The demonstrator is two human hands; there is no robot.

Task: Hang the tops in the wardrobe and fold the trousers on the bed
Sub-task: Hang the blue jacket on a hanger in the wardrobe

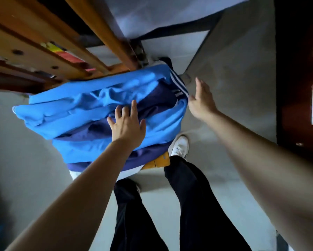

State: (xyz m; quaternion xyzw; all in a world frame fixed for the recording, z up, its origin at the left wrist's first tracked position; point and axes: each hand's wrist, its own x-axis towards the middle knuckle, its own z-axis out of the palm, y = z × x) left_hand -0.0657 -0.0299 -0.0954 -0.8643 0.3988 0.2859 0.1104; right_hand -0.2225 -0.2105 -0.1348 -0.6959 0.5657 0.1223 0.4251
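Observation:
A pile of clothes in bright blue [90, 113] and dark navy fabric [152, 98], with white stripes at its far right corner, lies heaped on a yellow seat [158, 162] in front of me. My left hand [127, 124] rests flat on top of the pile with its fingers spread. My right hand [201, 101] hovers open just beside the pile's right edge, its thumb near the striped corner, holding nothing. A white garment [129, 173] peeks out under the pile's near edge.
A wooden ladder or bed frame [48, 57] slants across the upper left, touching the pile's far side. A pale sheet [152, 13] lies at the top. A dark red-brown wardrobe door [300, 87] stands at the right. My legs and a white shoe [180, 146] are below, on grey floor.

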